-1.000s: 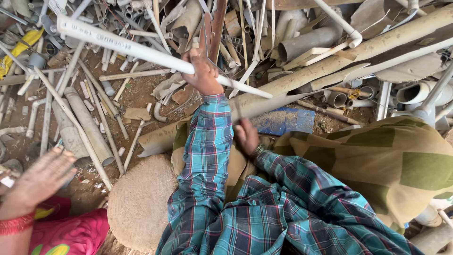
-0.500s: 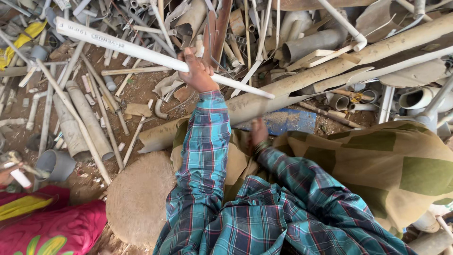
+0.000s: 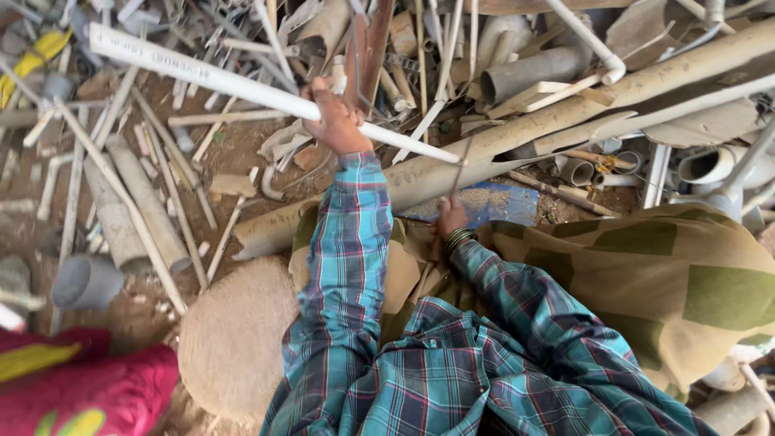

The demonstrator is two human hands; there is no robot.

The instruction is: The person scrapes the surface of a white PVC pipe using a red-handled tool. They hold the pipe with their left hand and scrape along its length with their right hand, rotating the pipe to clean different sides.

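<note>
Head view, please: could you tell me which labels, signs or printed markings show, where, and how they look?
Long white pipe: held in the left hand, slanting up to the upper left; a faint grey line of print runs along it near its far end.
No packages, signs or screens show.

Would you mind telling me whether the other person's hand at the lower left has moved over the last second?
Yes. It has withdrawn leftward out of view; only the pink clothing shows beside the round woven basket now.

A long white plastic pipe point(image 3: 242, 85) is slanting above the scrap heap, running from ten o'clock down toward three o'clock, its surface dusty, dark print showing along its upper length, held near its middle.
</note>
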